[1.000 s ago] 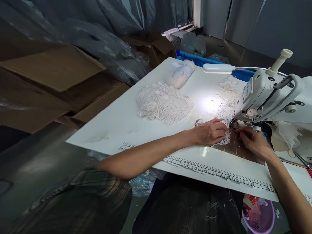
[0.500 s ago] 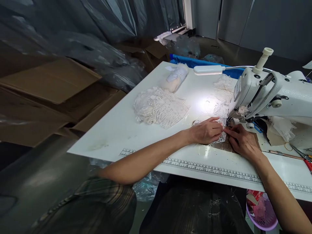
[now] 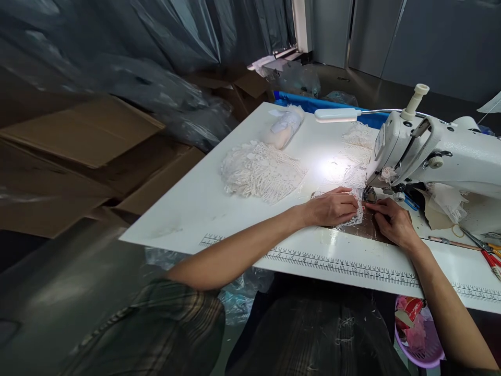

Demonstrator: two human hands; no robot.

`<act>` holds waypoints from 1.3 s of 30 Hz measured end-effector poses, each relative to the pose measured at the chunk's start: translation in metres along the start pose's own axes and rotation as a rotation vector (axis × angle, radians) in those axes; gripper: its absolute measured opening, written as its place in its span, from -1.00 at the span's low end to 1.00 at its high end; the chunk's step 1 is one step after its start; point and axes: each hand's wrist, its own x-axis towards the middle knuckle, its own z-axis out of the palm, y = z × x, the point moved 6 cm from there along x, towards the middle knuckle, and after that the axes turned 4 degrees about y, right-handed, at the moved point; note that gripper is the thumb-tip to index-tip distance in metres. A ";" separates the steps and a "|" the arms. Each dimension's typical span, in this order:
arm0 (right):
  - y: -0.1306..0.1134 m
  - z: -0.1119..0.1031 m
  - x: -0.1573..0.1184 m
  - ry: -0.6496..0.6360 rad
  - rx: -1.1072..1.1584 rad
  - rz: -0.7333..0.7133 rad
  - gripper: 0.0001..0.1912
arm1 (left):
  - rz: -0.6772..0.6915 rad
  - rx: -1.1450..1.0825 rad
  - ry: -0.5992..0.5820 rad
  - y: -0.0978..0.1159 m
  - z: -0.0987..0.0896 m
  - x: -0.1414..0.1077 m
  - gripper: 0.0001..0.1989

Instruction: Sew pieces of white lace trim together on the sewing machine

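Note:
A white sewing machine (image 3: 422, 151) stands at the right of the table, its needle area just behind my hands. White lace (image 3: 355, 216) lies under the presser foot and spreads toward the lamp's bright spot. My left hand (image 3: 335, 207) rests on this lace left of the needle, fingers together, pressing it down. My right hand (image 3: 391, 219) is right of it over a brown plate (image 3: 370, 230), with its fingers drawn together and the index fingertip at the lace edge near the foot. Whether it pinches the lace is too small to tell.
A lace pile (image 3: 262, 169) and a wrapped roll (image 3: 285, 128) lie on the white table (image 3: 188, 209). A lamp (image 3: 337, 115) hangs behind. Scissors (image 3: 479, 241) lie at the right. Cardboard boxes (image 3: 82, 130) stand left; a purple basket (image 3: 425, 344) is below.
My right hand has moved slightly right, leaving a wider gap from my left hand. The view has shifted a little, while my left hand stays on the lace.

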 end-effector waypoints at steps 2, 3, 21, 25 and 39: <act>-0.008 -0.002 -0.002 0.001 -0.003 -0.057 -0.60 | 0.001 0.012 0.002 0.000 0.000 0.000 -0.75; -0.012 -0.003 -0.003 -0.008 -0.006 -0.097 -0.61 | -0.002 0.018 -0.005 0.000 0.000 0.000 -0.76; -0.029 0.005 -0.010 -0.112 -0.131 -0.199 -0.59 | -0.164 0.008 -0.064 -0.007 -0.006 0.002 -0.77; -0.031 0.005 -0.011 -0.109 -0.174 -0.228 -0.59 | -0.098 0.081 -0.107 -0.005 -0.004 0.003 -0.77; -0.034 0.004 -0.012 -0.120 -0.200 -0.269 -0.60 | -0.120 0.181 -0.278 -0.006 0.003 0.001 -0.69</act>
